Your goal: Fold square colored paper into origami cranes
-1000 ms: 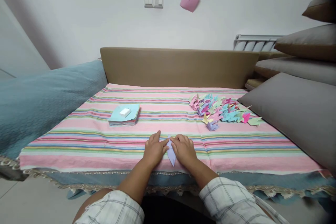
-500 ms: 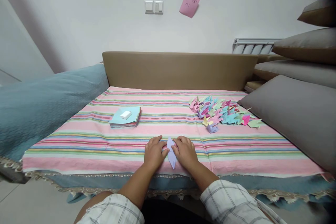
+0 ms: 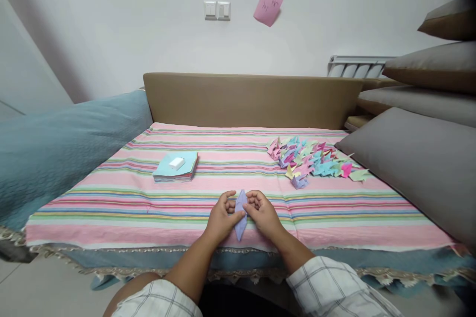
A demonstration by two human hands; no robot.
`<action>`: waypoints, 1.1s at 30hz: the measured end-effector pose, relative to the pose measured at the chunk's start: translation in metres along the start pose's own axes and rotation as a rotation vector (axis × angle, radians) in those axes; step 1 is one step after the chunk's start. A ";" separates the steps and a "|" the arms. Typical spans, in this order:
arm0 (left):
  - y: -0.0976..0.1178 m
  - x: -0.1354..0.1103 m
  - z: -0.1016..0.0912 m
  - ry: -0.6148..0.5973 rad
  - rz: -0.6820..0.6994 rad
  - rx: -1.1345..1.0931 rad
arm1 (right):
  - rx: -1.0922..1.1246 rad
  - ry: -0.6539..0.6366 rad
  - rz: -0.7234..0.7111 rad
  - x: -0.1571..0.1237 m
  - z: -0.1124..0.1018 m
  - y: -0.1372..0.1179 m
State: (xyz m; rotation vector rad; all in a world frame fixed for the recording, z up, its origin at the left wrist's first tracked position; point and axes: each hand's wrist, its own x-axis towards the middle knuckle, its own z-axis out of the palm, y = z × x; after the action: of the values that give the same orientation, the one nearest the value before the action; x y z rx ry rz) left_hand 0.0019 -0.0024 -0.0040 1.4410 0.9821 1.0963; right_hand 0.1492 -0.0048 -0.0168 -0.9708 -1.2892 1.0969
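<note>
A narrow, pointed lavender folded paper (image 3: pixel 241 214) stands lifted between both hands above the striped cloth (image 3: pixel 148 203). My left hand (image 3: pixel 221 219) pinches its left side with curled fingers. My right hand (image 3: pixel 263 214) pinches its right side the same way. Both hands are near the front edge of the cloth. A heap of several small folded paper cranes (image 3: pixel 312 161) in pink, blue, green and yellow lies farther back on the right. A stack of coloured paper squares (image 3: pixel 175 167) with a small white block (image 3: pixel 176 163) on top lies back left.
A teal blanket (image 3: pixel 63 143) rises at the left. Grey cushions (image 3: pixel 416 158) are stacked at the right. A tan padded board (image 3: pixel 253 99) closes the back. Light switches (image 3: pixel 217 10) and a pink note (image 3: pixel 267 7) hang on the wall.
The lavender paper lay flat on the cloth under my fingers; now both hands have raised it off the cloth and hold it nearly upright between them.
</note>
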 end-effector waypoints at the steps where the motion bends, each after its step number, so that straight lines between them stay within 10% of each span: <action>1: 0.001 -0.001 0.001 -0.003 -0.032 -0.095 | 0.067 -0.012 0.022 0.000 0.001 -0.003; 33: 0.022 -0.017 0.008 -0.025 -0.054 -0.297 | 0.487 -0.013 0.234 -0.005 0.008 -0.018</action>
State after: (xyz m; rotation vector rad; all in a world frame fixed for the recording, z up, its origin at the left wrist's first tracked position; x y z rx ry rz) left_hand 0.0064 -0.0234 0.0152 1.1781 0.7979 1.1298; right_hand 0.1424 -0.0144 0.0000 -0.7534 -0.8668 1.5122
